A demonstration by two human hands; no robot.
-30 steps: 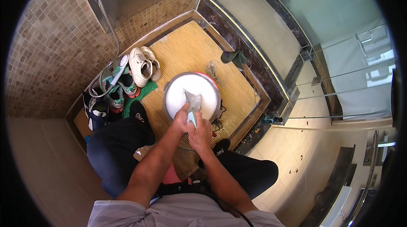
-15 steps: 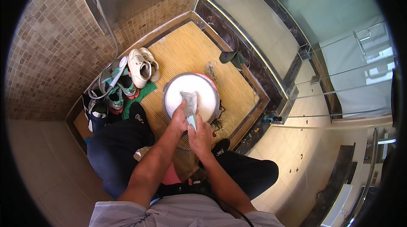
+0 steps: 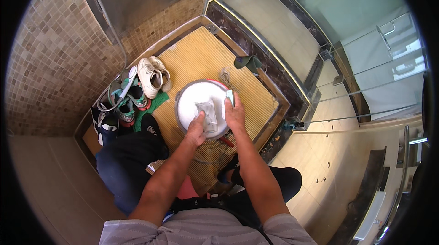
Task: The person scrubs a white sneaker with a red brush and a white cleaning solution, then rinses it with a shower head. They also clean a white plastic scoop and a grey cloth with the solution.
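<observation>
Shower floor (image 3: 196, 57) of pale wooden slats, tiled wall (image 3: 50, 62) on the person's left, glass door (image 3: 366, 62) on the right. Person sits low, dark trousers, knees apart, both forearms reaching forward over a round basin (image 3: 190, 103) full of white suds, set on the slats between the knees. Pile of shoes (image 3: 137, 87), white and green ones, lies left of the basin, just beside it, on a green cloth (image 3: 153, 105). Small dark-green item (image 3: 247, 62) sits beyond the basin near the door sill, can't tell what it is. Left hand (image 3: 196, 128) is at the near rim of the basin, fingers closed on the lower end of a pale soapy shoe (image 3: 208, 114) lying in the foam. Right hand (image 3: 234, 113) is at the right rim, clamped around a brush (image 3: 228, 98), white with a teal edge; mostly hidden by the fingers. Hands are apart but near, shoe between them. Looks like scrubbing is in hand, shoe not yet clean as far as suds allow judging. To do it well: left hand should pin the shoe firm against the basin so it doesn't slide, brush strokes short and along the shoe, keep it over the basin so foam stays in, turn the shoe to reach sole and sides.
</observation>
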